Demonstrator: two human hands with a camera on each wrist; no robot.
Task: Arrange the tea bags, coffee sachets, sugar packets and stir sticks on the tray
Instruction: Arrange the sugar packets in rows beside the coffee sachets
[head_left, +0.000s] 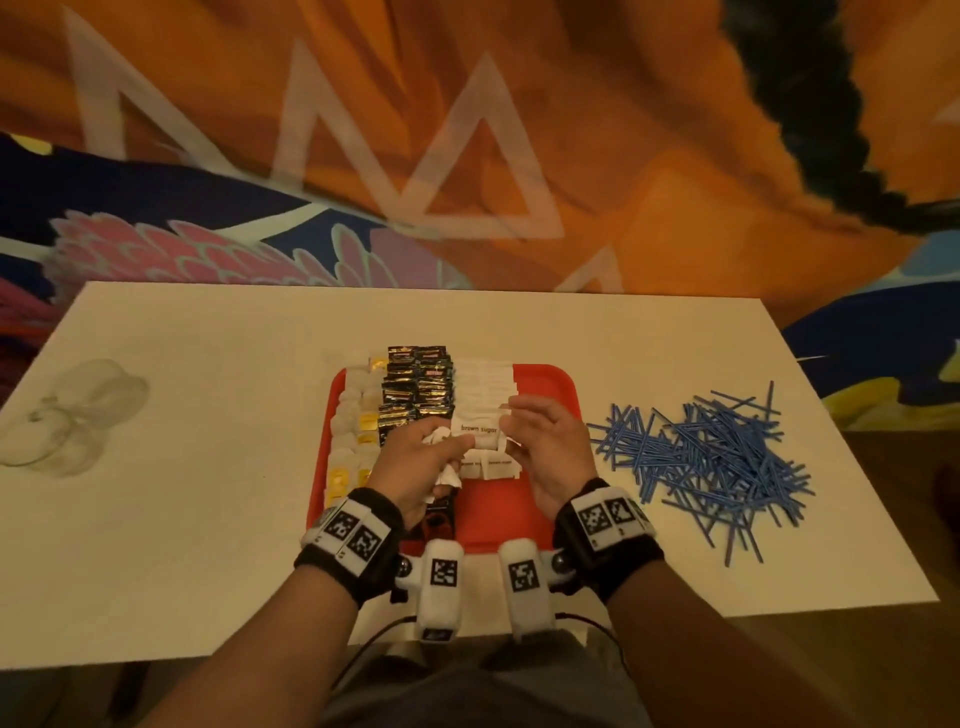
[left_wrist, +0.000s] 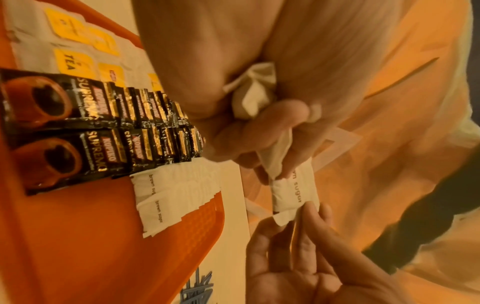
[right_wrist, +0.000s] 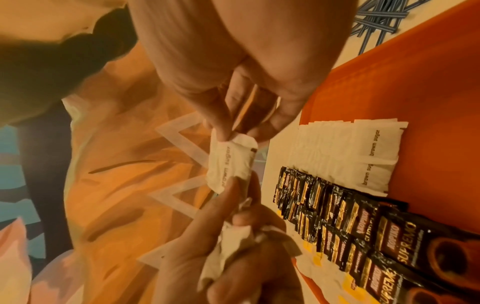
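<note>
A red tray (head_left: 550, 384) holds rows of tea bags (head_left: 358, 431), black coffee sachets (head_left: 418, 387) and white sugar packets (head_left: 483, 384). Above the tray both hands hold one brown sugar packet (head_left: 480, 431) (left_wrist: 293, 193) (right_wrist: 228, 164). My left hand (head_left: 423, 457) pinches its left end and also grips a bunch of more white packets (left_wrist: 255, 92) (right_wrist: 233, 244) in the palm. My right hand (head_left: 540, 441) pinches the packet's right end with thumb and fingertips (right_wrist: 223, 127). Blue stir sticks (head_left: 706, 457) lie in a loose heap on the table, right of the tray.
The white table (head_left: 208, 467) carries crumpled clear plastic bags (head_left: 72, 415) at its left edge. A colourful mural wall stands behind the table. The tray's right strip (left_wrist: 182, 226) is bare red.
</note>
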